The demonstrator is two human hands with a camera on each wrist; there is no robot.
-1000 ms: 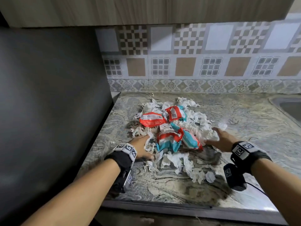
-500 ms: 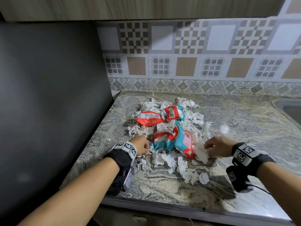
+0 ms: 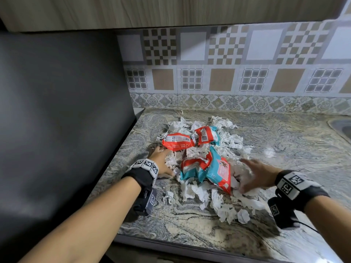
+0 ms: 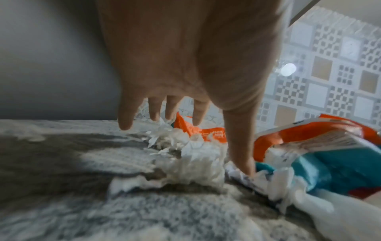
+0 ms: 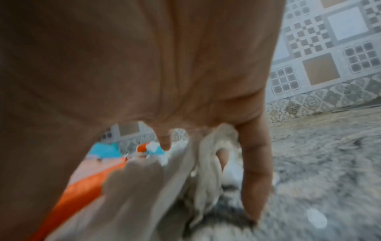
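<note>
Torn white tissue scraps (image 3: 228, 207) lie heaped on a marbled counter (image 3: 284, 149). Among them are a red wipes packet (image 3: 177, 142), a red-and-blue packet (image 3: 207, 135) behind it, and two more crumpled packets (image 3: 193, 166) (image 3: 218, 171) in the middle. My left hand (image 3: 161, 158) lies at the pile's left edge with fingers spread, just below the red packet. In the left wrist view its thumb (image 4: 241, 154) touches the scraps (image 4: 198, 159). My right hand (image 3: 252, 173), blurred, spreads over tissue at the pile's right side. In the right wrist view its fingers (image 5: 253, 163) reach down into tissue (image 5: 206, 163).
A tall dark panel (image 3: 57, 111) walls off the counter's left side. The patterned tiled wall (image 3: 228, 63) runs along the back, under a wooden cabinet (image 3: 171, 10). A sink rim (image 3: 340, 128) shows at the far right. The counter's front edge (image 3: 190, 243) is close to me.
Half a second ago both hands were curled against the pile's near sides. The left hand has now reached farther back and left with fingers spread, and the right hand has spread over the tissue.
</note>
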